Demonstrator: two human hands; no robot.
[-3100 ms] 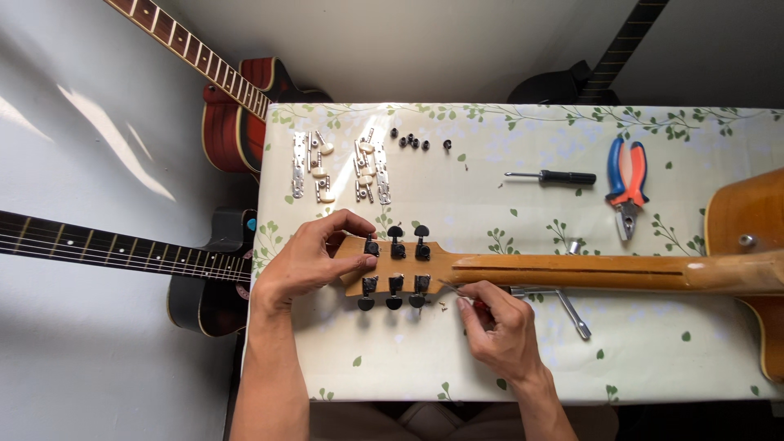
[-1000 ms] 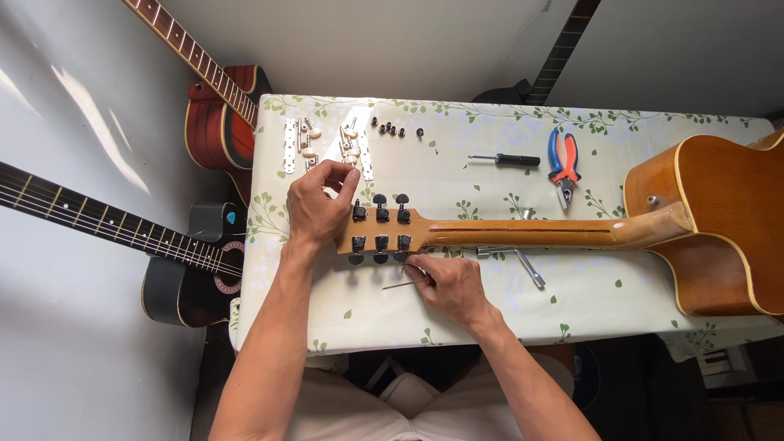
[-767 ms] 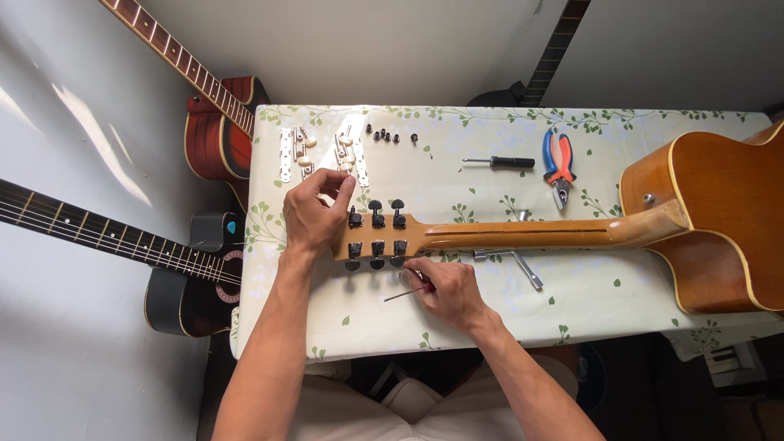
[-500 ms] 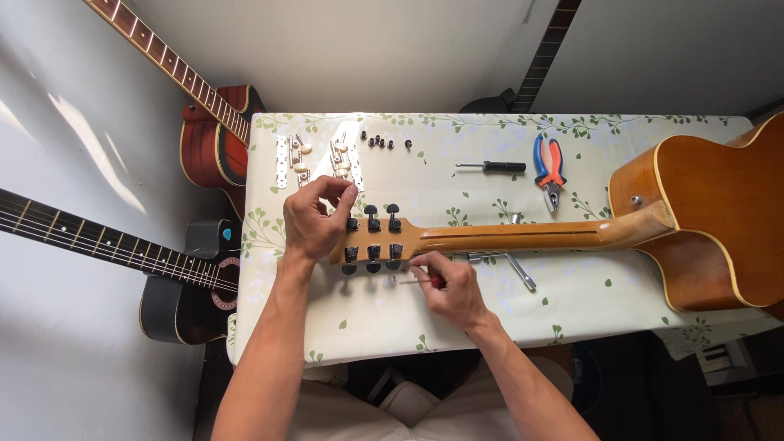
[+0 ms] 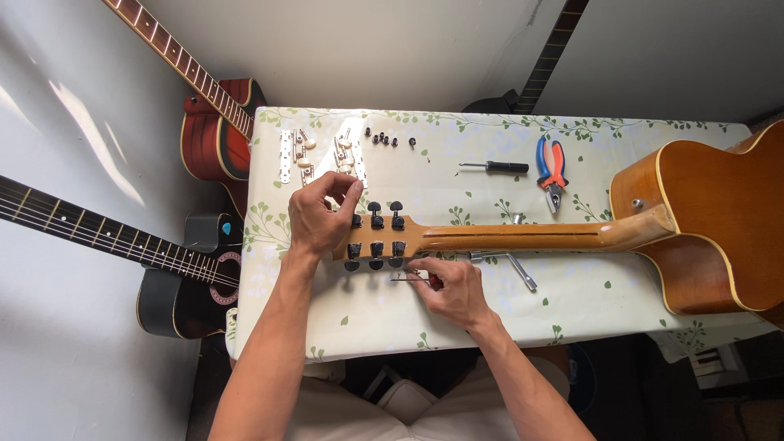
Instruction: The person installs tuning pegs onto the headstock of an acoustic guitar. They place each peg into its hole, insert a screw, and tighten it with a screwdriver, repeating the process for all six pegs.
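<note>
On the bench, my left hand clamps the headstock steady; my right hand pinches a small screwdriver by the tuners.

guitar on the table: honey-coloured wood, glossy on the body, smoother satin along the neck
tuning pegs: black, shiny, look like metal
tablecloth: smooth, slightly sheeny, plastic-looking, leaf print
tuner strips: bright metal plates with cream plastic-looking knobs, upper left of the table
screwdriver: matt black handle, metal shaft
pliers: red and blue rubbery grips, dull metal jaws
red guitar: glossy lacquered wood, upper left
black guitar: glossy black finish, left edge
thin tool: slim metal pin in the right hand
</note>
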